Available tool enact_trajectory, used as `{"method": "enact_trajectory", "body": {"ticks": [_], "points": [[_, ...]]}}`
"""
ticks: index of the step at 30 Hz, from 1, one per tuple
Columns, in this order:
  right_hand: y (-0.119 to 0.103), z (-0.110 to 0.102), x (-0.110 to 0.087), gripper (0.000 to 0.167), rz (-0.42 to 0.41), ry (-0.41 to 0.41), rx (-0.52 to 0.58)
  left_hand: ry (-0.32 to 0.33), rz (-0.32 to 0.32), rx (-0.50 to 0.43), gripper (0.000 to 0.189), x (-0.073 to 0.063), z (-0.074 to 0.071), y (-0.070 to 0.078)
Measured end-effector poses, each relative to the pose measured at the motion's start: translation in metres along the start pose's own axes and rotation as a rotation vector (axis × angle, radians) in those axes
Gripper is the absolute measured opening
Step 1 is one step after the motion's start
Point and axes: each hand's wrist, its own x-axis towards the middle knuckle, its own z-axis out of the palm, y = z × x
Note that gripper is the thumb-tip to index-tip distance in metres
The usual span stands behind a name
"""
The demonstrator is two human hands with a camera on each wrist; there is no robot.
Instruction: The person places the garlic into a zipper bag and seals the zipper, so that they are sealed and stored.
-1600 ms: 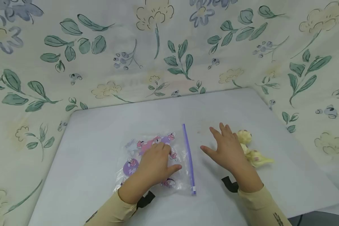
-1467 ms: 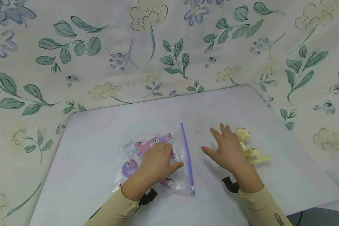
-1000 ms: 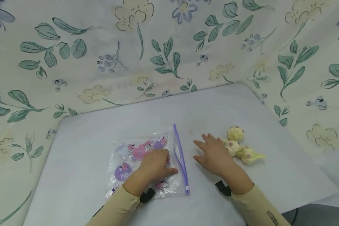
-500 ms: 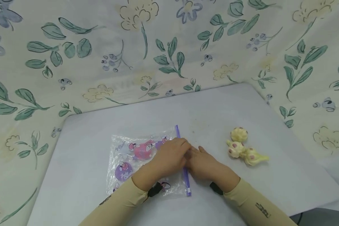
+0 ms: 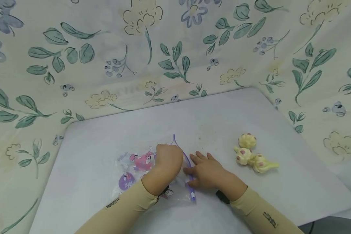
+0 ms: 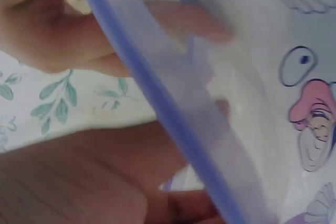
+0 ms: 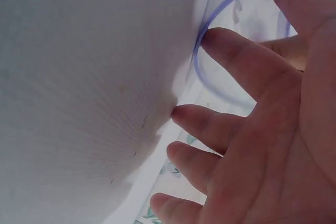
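A clear plastic zip bag with pink and purple cartoon prints lies on the white table, its mouth facing right. My left hand bends over the mouth, fingers curled down at the bag's edge. In the left wrist view, finger and thumb tips show through the film behind the purple zip strip. My right hand has spread fingers, with the thumb and forefinger at the strip. The strip bows into a gap, clearest as a purple loop in the right wrist view. The left fingertips are hidden in the head view.
Several pale yellow garlic bulbs with pinkish spots lie close together right of my right hand. Small specks dot the white table behind the hands. A floral curtain borders the table's back and sides.
Half a second ago both hands met at the strip; the left has drawn back left and the mouth gapes. Earlier the right hand hovered near the garlic while the left rested on the bag.
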Motion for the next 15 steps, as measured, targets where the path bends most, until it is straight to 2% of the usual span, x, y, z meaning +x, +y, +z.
{"method": "enact_trajectory", "body": {"ticks": [2, 3, 8, 10, 13, 15], "points": [[0.0, 0.0, 0.0, 0.053, -0.004, 0.013, -0.015, 0.043, -0.039, -0.003, 0.011, -0.004, -0.001, 0.001], [-0.001, 0.0, 0.0, 0.054, -0.006, 0.022, -0.023, 0.066, -0.034, -0.011, 0.011, -0.006, -0.001, 0.002], [-0.003, 0.001, 0.0, 0.056, -0.014, 0.058, -0.026, 0.149, 0.067, -0.044, 0.022, -0.012, 0.007, 0.015], [-0.004, 0.003, 0.001, 0.055, -0.013, 0.066, -0.02, 0.13, 0.072, -0.045, 0.026, -0.014, 0.01, 0.018], [-0.004, 0.004, 0.003, 0.053, -0.011, 0.077, -0.009, 0.069, 0.065, -0.037, 0.033, -0.015, 0.013, 0.019], [-0.004, 0.005, 0.003, 0.052, -0.008, 0.081, -0.007, 0.027, 0.112, -0.007, 0.041, -0.015, 0.014, 0.016]]}}
